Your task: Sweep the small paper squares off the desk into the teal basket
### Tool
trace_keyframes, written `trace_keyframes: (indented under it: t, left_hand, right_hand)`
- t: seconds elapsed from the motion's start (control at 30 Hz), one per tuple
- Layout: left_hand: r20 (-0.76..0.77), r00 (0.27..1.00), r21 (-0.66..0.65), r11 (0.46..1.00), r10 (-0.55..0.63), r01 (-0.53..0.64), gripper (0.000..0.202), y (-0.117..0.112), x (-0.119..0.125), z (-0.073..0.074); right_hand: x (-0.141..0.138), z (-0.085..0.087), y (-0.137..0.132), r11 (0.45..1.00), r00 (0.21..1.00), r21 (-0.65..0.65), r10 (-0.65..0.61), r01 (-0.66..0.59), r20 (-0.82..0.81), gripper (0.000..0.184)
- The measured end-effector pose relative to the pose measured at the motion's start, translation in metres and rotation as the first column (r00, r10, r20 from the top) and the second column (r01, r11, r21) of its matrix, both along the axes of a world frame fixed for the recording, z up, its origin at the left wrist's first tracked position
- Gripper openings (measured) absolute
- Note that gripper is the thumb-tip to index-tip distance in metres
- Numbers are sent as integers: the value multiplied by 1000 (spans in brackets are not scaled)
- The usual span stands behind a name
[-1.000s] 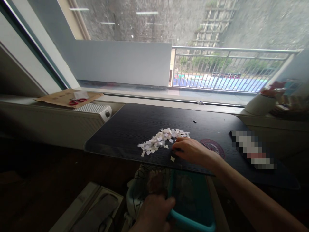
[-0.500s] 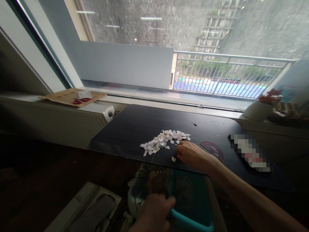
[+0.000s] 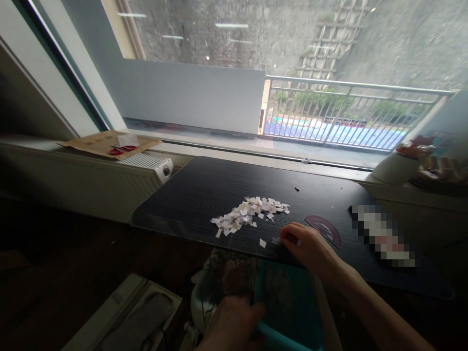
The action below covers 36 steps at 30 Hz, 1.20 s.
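Observation:
A pile of small white paper scraps (image 3: 248,215) lies on the black tabletop (image 3: 204,190). One loose scrap (image 3: 262,243) sits near the front edge. My right hand (image 3: 309,246) rests at the table's front edge, fingers curled and pinched on a few scraps, right of the loose one. Below the table my left hand (image 3: 234,321) grips the rim of a teal bin (image 3: 288,302) held under the edge.
A purple protractor (image 3: 325,229) lies right of my hand, with a blurred object (image 3: 383,234) beyond it. A white radiator (image 3: 146,165) and cardboard with red scissors (image 3: 117,146) are at left. A white pot (image 3: 393,168) stands on the sill at right.
My right hand has drawn back from the pile toward the front edge, pulling a few scraps along. The left hand and bin have stayed under the edge.

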<state>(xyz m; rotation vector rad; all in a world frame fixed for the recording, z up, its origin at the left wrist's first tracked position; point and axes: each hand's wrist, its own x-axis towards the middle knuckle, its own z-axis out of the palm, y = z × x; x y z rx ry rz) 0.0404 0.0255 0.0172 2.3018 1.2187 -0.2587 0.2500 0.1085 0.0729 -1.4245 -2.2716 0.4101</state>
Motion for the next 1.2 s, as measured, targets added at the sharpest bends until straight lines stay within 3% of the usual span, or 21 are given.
trace_keyframes:
  t: [0.13, 0.27, 0.5, 0.57, 0.67, 0.9, 1.0, 1.07, 1.2]
  left_hand:
    - [-17, 1000, -15, 1000, -22, 22, 24, 3, 3, 1]
    - [-17, 999, -19, 999, -32, 32, 21, 4, 4, 5]
    - [-62, 998, -22, 1000, -8, 7, 24, 2, 4, 3]
    - [-72, 997, -17, 1000, 2, -4, 25, 1, 3, 1]
    - [-74, 997, -17, 1000, 5, -6, 27, 0, 3, -2]
    - [-55, 998, -4, 1000, 20, -20, 26, -2, 4, -2]
    - [-55, 998, -2, 1000, 9, -9, 26, -2, 4, -1]
    - [-48, 999, -3, 1000, 6, -6, 26, -2, 3, -1]
    - [-42, 999, -16, 1000, 11, -12, 25, -3, 2, -3]
  right_hand:
    - [22, -7, -5, 997, 989, 50, -43, 50, -142, 10]
    - [31, -3, -5, 996, 990, 39, -71, 76, -118, 12]
    - [47, 11, -2, 995, 996, 54, -82, 80, 34, 25]
    - [58, 14, -2, 981, 972, 58, -192, 186, 134, 29]
    - [75, 13, 1, 914, 854, 71, -400, 400, 332, 47]
    - [90, 6, 17, 889, 814, -12, -414, 458, 408, 47]
    - [93, 3, 17, 874, 816, -13, -448, 485, 365, 51]
    - [90, 2, 11, 888, 853, -13, -438, 460, 285, 44]
    - [58, 8, -13, 968, 968, -37, -248, 249, 48, 28]
